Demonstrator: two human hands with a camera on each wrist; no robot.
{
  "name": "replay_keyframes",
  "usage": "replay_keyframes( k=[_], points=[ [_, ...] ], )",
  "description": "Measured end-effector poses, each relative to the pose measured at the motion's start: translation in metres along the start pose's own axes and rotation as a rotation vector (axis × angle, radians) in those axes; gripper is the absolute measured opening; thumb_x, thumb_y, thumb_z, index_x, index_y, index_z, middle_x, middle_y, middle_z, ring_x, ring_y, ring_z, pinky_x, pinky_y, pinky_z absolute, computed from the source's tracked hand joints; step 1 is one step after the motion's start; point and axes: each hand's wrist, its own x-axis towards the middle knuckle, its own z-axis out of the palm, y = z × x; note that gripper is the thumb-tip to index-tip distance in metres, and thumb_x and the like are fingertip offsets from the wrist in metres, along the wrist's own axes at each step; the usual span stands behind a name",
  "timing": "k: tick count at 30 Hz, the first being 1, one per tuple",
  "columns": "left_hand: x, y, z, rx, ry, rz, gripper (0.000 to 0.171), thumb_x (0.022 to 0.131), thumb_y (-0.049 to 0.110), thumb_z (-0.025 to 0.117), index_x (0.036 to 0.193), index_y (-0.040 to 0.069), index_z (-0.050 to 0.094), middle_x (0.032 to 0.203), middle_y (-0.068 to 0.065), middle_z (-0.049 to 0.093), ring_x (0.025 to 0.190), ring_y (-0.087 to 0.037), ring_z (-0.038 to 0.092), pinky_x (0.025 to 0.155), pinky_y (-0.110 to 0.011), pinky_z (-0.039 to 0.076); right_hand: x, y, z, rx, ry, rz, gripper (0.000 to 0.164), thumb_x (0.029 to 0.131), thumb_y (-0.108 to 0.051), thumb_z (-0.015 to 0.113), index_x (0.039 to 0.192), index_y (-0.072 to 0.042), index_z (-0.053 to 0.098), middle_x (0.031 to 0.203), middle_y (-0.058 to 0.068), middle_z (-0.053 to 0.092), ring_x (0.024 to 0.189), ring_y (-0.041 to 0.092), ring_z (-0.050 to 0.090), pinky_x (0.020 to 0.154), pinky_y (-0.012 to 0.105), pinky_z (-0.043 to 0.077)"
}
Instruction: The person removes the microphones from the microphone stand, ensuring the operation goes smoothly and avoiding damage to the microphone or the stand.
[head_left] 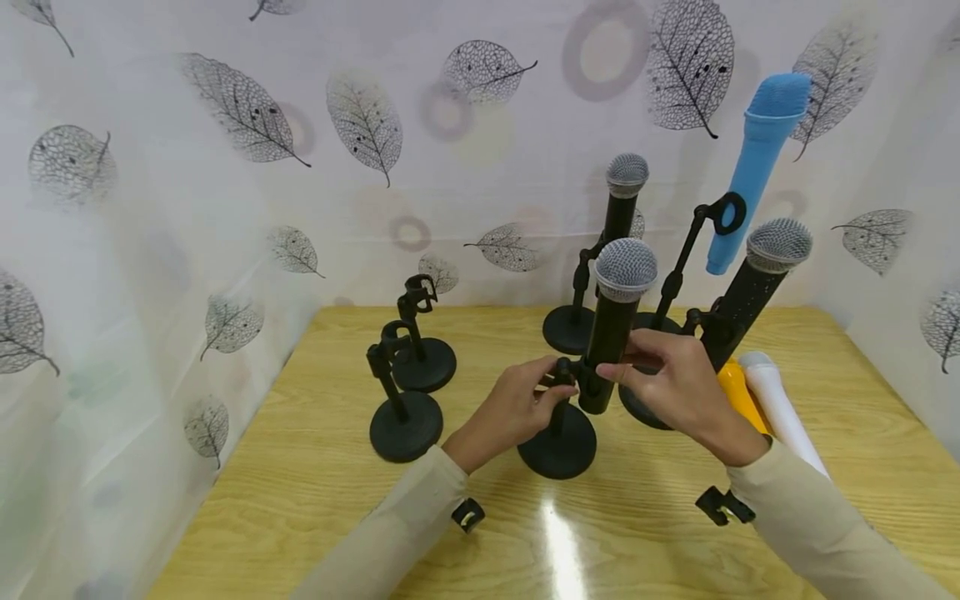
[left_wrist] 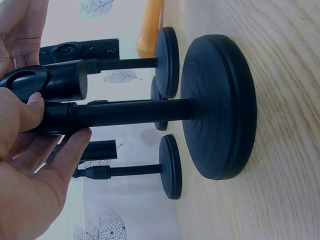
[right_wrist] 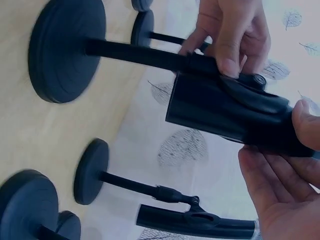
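A black microphone [head_left: 611, 333] with a silver mesh head sits tilted in the clip of a black desk stand, whose round base [head_left: 558, 446] rests on the table. My left hand [head_left: 517, 404] pinches the stand's upper post just below the clip, thumb on the near side. On the microphone's other side, my right hand [head_left: 671, 383] grips its body between thumb and fingers, above the clip. In the right wrist view the microphone body [right_wrist: 225, 112] runs through the clip, with its flat lower end sticking out.
Two stands with bare clips, one nearer [head_left: 405, 425] and one farther [head_left: 423, 362], stand at the left. Behind and right, stands hold a slim black microphone [head_left: 619, 212], a blue microphone [head_left: 757, 158] and a thick black microphone [head_left: 750, 292]. Orange [head_left: 738, 396] and white [head_left: 783, 408] microphones lie at the right.
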Motion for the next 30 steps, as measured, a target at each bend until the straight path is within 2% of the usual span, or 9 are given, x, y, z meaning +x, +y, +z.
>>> replay_keyframes(
  k=[4, 9, 13, 19, 25, 30],
  points=[
    [0.000, 0.002, 0.000, 0.003, -0.004, 0.005, 0.018, 0.101, 0.015, 0.065, 0.115, 0.005, 0.064, 0.110, -0.008, 0.070, 0.105, -0.015, 0.069, 0.082, -0.016, 0.055, 0.000, -0.002, -0.002, 0.018, -0.027, 0.061, 0.018, 0.089, -0.013, 0.081, 0.105, -0.008, 0.075, 0.092, 0.000, 0.075, 0.087, 0.021, 0.075, 0.079, 0.031, 0.061],
    [-0.001, 0.003, 0.000, 0.009, 0.005, 0.011, 0.017, 0.101, 0.016, 0.065, 0.114, 0.005, 0.064, 0.109, -0.009, 0.069, 0.104, -0.015, 0.069, 0.081, -0.016, 0.055, -0.006, 0.001, -0.001, 0.102, -0.061, 0.114, 0.033, 0.090, -0.013, 0.079, 0.121, -0.006, 0.070, 0.102, 0.006, 0.074, 0.090, 0.018, 0.074, 0.080, 0.022, 0.058],
    [-0.002, 0.003, 0.001, 0.006, 0.007, 0.005, 0.017, 0.100, 0.015, 0.065, 0.115, 0.005, 0.064, 0.108, -0.009, 0.069, 0.106, -0.017, 0.069, 0.081, -0.016, 0.056, -0.012, 0.006, 0.002, 0.132, -0.020, 0.065, 0.033, 0.087, -0.003, 0.080, 0.119, -0.005, 0.072, 0.101, 0.007, 0.075, 0.084, 0.011, 0.073, 0.075, 0.018, 0.058],
    [-0.001, 0.002, 0.002, 0.001, 0.005, 0.006, 0.017, 0.100, 0.015, 0.065, 0.115, 0.005, 0.064, 0.109, -0.009, 0.069, 0.106, -0.017, 0.069, 0.081, -0.016, 0.056, -0.011, 0.006, 0.006, 0.096, 0.056, -0.044, 0.032, 0.082, 0.004, 0.082, 0.113, -0.005, 0.076, 0.099, 0.006, 0.076, 0.081, 0.012, 0.072, 0.072, 0.017, 0.058],
    [0.000, 0.003, 0.001, 0.008, 0.000, -0.002, 0.018, 0.101, 0.016, 0.064, 0.114, 0.005, 0.064, 0.110, -0.008, 0.070, 0.107, -0.017, 0.069, 0.082, -0.017, 0.056, -0.008, 0.002, 0.004, 0.041, 0.073, -0.060, 0.026, 0.081, 0.002, 0.083, 0.105, -0.006, 0.078, 0.093, 0.002, 0.075, 0.077, 0.011, 0.069, 0.069, 0.015, 0.057],
    [0.000, 0.004, 0.001, 0.012, -0.005, -0.005, 0.018, 0.101, 0.016, 0.064, 0.114, 0.005, 0.064, 0.110, -0.008, 0.070, 0.107, -0.017, 0.069, 0.082, -0.017, 0.056, -0.006, 0.000, 0.002, 0.040, 0.083, -0.063, 0.025, 0.081, 0.002, 0.084, 0.104, -0.006, 0.078, 0.092, 0.002, 0.075, 0.077, 0.009, 0.069, 0.069, 0.014, 0.056]
  ],
)
